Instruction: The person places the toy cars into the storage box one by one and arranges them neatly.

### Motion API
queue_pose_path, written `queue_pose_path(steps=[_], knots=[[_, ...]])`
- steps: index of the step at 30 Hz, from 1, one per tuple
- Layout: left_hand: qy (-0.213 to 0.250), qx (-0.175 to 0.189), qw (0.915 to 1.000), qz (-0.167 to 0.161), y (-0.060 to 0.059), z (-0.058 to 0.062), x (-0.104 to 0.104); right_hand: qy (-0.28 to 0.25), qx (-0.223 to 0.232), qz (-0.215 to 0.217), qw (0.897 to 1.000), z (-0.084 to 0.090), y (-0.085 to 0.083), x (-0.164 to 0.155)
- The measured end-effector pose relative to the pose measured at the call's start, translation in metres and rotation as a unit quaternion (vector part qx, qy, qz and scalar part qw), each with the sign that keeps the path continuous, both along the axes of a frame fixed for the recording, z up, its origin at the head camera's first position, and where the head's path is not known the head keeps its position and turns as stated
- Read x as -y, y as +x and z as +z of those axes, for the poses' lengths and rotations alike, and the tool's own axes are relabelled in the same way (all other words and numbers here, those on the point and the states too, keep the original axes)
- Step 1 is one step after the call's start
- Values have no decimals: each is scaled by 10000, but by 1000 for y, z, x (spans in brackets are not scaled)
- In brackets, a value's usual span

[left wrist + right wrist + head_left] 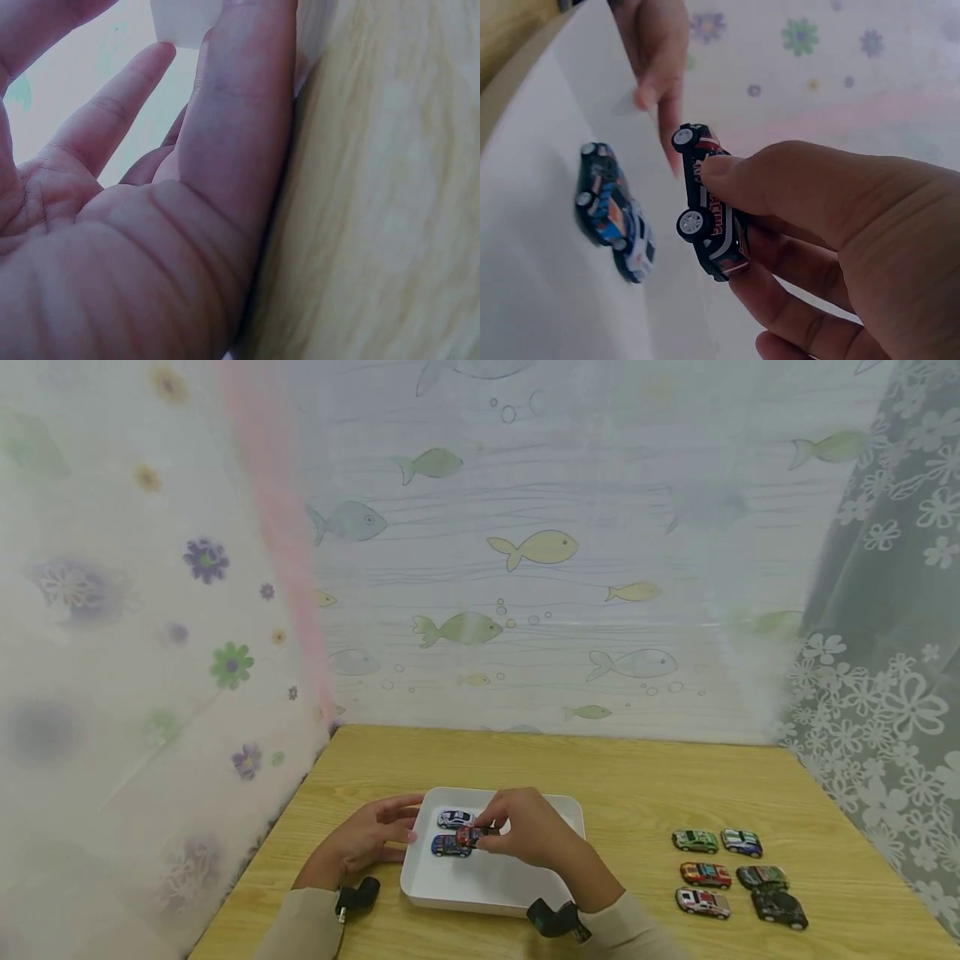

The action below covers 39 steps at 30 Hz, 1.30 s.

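Observation:
Over the white tray [517, 889], my right hand [536, 827] pinches a red and black toy car [718, 225] between thumb and fingers. The right wrist view shows this car lifted clear of the tray floor. Inside the tray, at its left part, a white toy car [453, 818] and a blue toy car [447, 847] lie side by side. My left hand [367, 837] is at the tray's left side, its fingers extended and touching the rim. In the left wrist view, the edge of that hand rests along the table.
Right of the tray, several toy cars stand on the wooden table [630, 777]: a green car [694, 841], a white and blue car [742, 842], a red and yellow car [706, 875], a white and red car [702, 903], a dark green car [763, 877] and a black car [780, 907]. Printed curtains [555, 677] surround the table.

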<state>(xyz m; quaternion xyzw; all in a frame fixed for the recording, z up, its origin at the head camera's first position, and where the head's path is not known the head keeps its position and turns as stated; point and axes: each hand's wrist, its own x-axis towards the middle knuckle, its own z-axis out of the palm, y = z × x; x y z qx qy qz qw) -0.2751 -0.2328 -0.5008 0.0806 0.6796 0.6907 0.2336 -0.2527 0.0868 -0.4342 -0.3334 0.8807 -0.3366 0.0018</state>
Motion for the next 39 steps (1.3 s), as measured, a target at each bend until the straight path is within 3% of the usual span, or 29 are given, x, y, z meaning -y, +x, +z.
queue_pose_path(steps=[19, 39], knots=[[-37, 28, 10000, -12, 1, 0, 1, -28, 366, -411, 9985, -30, 11, 39], [35, 65, 10000, -25, 0, -1, 0, 422, 152, -443, 9980, -41, 20, 52]])
